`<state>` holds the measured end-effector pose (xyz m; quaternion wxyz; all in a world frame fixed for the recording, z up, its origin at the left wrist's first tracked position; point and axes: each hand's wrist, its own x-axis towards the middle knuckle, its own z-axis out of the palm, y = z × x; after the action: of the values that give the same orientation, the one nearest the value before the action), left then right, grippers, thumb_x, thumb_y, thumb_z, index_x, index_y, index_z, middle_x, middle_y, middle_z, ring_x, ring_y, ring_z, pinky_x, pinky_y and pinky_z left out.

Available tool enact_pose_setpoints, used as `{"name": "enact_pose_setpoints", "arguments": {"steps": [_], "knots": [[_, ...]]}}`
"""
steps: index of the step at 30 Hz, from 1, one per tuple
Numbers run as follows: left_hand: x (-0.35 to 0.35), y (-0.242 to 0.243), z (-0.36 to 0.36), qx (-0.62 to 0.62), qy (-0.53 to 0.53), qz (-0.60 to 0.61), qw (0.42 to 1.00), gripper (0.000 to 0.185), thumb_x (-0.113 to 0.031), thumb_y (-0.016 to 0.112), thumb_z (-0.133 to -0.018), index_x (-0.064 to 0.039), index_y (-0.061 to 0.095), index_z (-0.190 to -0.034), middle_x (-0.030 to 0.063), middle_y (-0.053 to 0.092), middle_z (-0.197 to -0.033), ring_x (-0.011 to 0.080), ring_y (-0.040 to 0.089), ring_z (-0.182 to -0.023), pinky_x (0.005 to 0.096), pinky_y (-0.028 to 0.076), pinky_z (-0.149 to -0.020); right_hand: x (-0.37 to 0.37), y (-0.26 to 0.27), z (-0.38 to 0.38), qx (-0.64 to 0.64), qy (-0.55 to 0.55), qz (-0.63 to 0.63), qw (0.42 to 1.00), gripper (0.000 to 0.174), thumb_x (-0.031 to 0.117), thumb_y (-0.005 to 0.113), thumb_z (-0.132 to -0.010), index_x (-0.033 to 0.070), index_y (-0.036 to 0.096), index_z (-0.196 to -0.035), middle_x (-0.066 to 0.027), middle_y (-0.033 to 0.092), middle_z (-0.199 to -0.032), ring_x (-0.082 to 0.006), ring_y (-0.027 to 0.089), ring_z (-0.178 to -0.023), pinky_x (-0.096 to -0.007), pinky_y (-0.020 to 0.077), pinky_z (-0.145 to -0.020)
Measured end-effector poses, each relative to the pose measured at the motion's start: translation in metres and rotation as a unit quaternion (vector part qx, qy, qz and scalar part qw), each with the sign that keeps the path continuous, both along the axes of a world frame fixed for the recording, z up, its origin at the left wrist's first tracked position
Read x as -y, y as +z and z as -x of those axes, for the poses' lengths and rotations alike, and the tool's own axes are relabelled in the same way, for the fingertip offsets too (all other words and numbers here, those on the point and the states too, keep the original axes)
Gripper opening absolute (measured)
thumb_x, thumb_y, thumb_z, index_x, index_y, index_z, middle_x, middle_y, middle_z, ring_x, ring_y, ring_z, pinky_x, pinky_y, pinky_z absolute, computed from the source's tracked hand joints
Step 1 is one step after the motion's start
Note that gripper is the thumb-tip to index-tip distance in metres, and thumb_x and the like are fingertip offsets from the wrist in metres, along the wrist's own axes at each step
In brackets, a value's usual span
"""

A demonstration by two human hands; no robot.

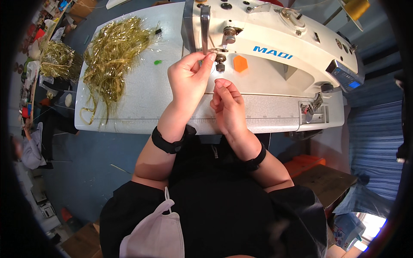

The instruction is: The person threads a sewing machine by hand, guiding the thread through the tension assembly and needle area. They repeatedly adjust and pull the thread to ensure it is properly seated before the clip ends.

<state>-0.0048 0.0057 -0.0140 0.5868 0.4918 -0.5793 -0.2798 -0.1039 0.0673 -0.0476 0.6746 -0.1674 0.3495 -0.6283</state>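
Note:
A white MAQI industrial sewing machine [274, 42] stands before me. My left hand [190, 75] is raised at its needle end, thumb and forefinger pinched together beside the thread tension knob [220, 66]. Those fingers partly cover the needle area, below the metal take-up lever guard [205, 29]. Nearer to me, my right hand [229, 104] hovers over the table's front part with thumb and fingertips together. Any thread in either pinch is too fine to make out. An orange hexagonal piece [240, 64] is by the machine, right of the tension knob.
Gold tinsel fringe [117, 61] lies heaped on the white sewing table [145, 100], with a small green object [157, 62] beside it. A ruler strip [274, 120] runs along the front edge. Another person [34, 145] sits at far left. A gold thread cone [356, 8] stands upper right.

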Motion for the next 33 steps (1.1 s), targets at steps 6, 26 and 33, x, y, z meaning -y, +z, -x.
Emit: {"name": "enact_pose_setpoints", "arguments": {"steps": [6,26,33], "knots": [[0.001,-0.004,0.006,-0.011,0.017,0.035,0.999,0.006,-0.001,0.073,-0.085,0.004,0.069,-0.086,-0.0113,0.037,-0.055,-0.0010,0.028,-0.053,0.0191,0.023,-0.046,-0.001,-0.007,0.004,0.016,0.002,0.010,1.000,0.011,0.016,0.065,-0.095,0.007,0.063,-0.101,0.0048,0.056,-0.077,-0.0045,0.042,-0.058,-0.0210,0.0339,-0.055],[0.001,-0.015,0.006,0.025,0.062,0.098,0.993,0.007,-0.004,0.075,-0.082,-0.001,0.068,-0.083,0.0017,0.033,-0.049,0.0073,0.031,-0.044,0.0247,0.029,-0.043,-0.006,-0.009,0.017,-0.039,-0.018,0.027,0.999,0.009,0.015,0.065,-0.095,0.008,0.063,-0.100,0.0053,0.054,-0.076,-0.0036,0.040,-0.059,-0.0199,0.0312,-0.055],[-0.002,0.000,0.004,0.109,0.065,0.134,0.983,0.008,-0.002,0.076,-0.082,0.000,0.074,-0.089,-0.0074,0.033,-0.051,0.0009,0.029,-0.050,0.0201,0.025,-0.045,-0.010,-0.010,0.017,-0.041,-0.015,0.020,0.999,0.009,0.015,0.064,-0.095,0.007,0.063,-0.100,0.0053,0.053,-0.074,-0.0040,0.040,-0.058,-0.0203,0.0316,-0.055]]}}
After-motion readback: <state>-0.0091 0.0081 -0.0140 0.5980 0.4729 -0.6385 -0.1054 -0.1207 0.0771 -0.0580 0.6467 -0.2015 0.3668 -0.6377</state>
